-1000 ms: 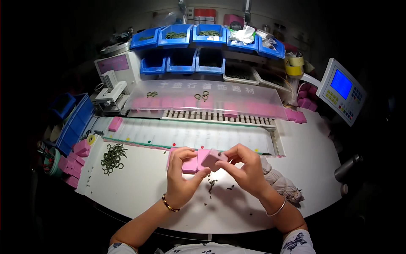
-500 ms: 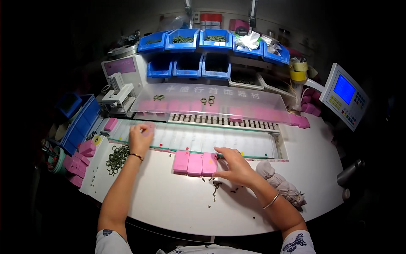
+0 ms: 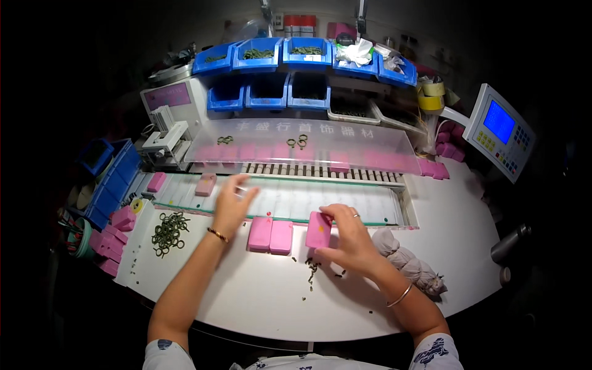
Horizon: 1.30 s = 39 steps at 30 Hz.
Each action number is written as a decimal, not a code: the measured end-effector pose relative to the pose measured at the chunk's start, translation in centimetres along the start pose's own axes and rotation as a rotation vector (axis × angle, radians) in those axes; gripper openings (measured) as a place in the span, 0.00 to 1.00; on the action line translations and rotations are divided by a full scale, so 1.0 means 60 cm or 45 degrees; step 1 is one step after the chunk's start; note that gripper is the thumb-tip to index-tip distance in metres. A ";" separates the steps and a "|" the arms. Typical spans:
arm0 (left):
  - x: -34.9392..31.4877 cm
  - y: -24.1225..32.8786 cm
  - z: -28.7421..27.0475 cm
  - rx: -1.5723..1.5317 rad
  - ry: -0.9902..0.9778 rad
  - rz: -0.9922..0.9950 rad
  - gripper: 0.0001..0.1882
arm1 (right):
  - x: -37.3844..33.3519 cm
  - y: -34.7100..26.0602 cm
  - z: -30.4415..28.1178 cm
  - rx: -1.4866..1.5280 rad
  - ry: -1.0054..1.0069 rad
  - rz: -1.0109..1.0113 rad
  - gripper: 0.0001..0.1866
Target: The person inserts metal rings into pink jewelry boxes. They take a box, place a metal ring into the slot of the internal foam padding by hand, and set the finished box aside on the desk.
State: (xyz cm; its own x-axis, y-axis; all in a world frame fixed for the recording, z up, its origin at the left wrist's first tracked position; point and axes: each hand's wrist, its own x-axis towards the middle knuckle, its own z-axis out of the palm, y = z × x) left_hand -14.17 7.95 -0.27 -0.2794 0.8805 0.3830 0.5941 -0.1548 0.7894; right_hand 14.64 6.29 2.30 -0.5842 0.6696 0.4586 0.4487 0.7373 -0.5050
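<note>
My right hand (image 3: pixel 353 237) grips a pink mould block (image 3: pixel 318 230) between thumb and fingers, with the block tilted a little above the table's near strip. To its left, two more pink mould blocks, a left one (image 3: pixel 259 234) and a right one (image 3: pixel 282 238), lie side by side on the white table. My left hand (image 3: pixel 232 206) hovers over the front edge of the white-lined track (image 3: pixel 296 202); its fingers are apart and hold nothing. Just left of those fingers, another pink mould block (image 3: pixel 206 184) rests on the track.
A pile of dark green rings (image 3: pixel 169 234) lies left of my left forearm. Dark green scraps (image 3: pixel 311 271) are scattered near my right hand, beside a grey cloth bundle (image 3: pixel 407 262). A clear cover (image 3: pixel 296 145) stands behind the track, and a control panel (image 3: pixel 501 132) at right.
My left hand has let go of a pink mould block on the track and moved right. My right hand has taken the rightmost block from the row of three and shifted it right.
</note>
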 end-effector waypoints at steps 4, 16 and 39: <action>-0.070 0.094 0.053 -1.215 -1.119 -0.476 0.26 | -0.007 -0.022 -0.029 0.182 0.116 -0.001 0.38; -0.136 0.161 0.106 -0.738 -0.974 0.114 0.47 | -0.050 -0.006 -0.037 0.605 -0.074 0.155 0.33; -0.133 0.140 0.105 -1.645 -0.402 -0.714 0.12 | -0.066 -0.063 0.019 0.440 0.047 -0.038 0.13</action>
State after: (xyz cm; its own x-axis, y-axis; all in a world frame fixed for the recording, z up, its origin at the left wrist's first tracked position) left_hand -2.20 2.45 0.30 0.0339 0.9942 -0.1023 -0.6689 0.0987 0.7368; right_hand 14.50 0.73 1.56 -0.5657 0.6556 0.5002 0.1726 0.6872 -0.7056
